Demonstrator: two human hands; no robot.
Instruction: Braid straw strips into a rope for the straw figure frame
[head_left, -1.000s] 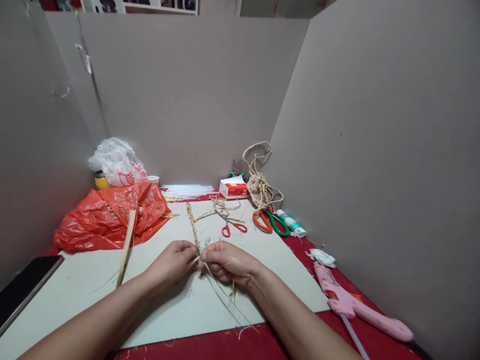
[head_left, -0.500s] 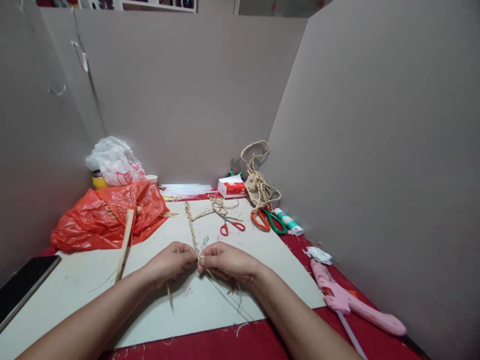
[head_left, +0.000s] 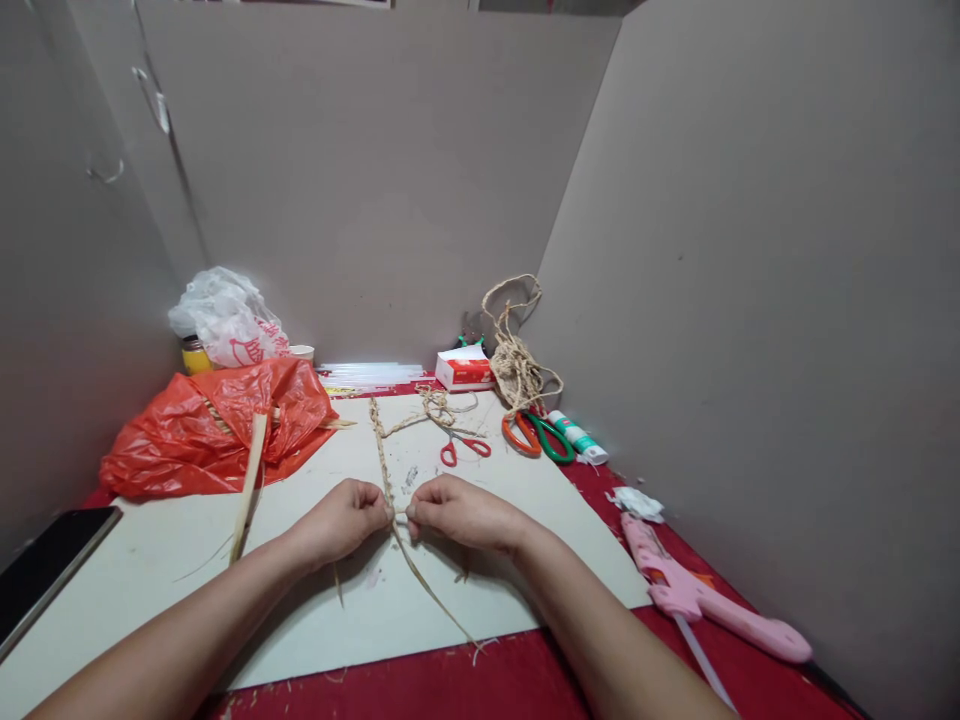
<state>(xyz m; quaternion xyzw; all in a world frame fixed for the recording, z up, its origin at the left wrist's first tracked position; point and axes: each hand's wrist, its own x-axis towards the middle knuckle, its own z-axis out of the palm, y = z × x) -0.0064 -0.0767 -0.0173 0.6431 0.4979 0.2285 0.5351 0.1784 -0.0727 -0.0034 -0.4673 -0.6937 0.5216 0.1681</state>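
My left hand (head_left: 341, 520) and my right hand (head_left: 457, 512) meet fingertip to fingertip over the white board (head_left: 525, 520), both pinched on a thin braid of dried straw (head_left: 380, 445). The braid runs away from my fingers toward the back of the board. Loose straw strands (head_left: 431, 590) trail from the pinch toward me and to the right, reaching the board's near edge. One short strand hangs below my left hand.
A red plastic bag (head_left: 217, 425) with a flat straw strip (head_left: 249, 485) lies at the left, a dark tablet (head_left: 45, 570) at the left edge. Small red scissors (head_left: 465, 448), orange-green scissors (head_left: 536, 437), a twine tangle (head_left: 514, 365), a glue tube (head_left: 577, 437) and a pink glue gun (head_left: 712, 605) lie at the right.
My hands have drawn slightly apart and up the board, and the loose strands now trail in one line toward the near edge. The view has tipped down a little.
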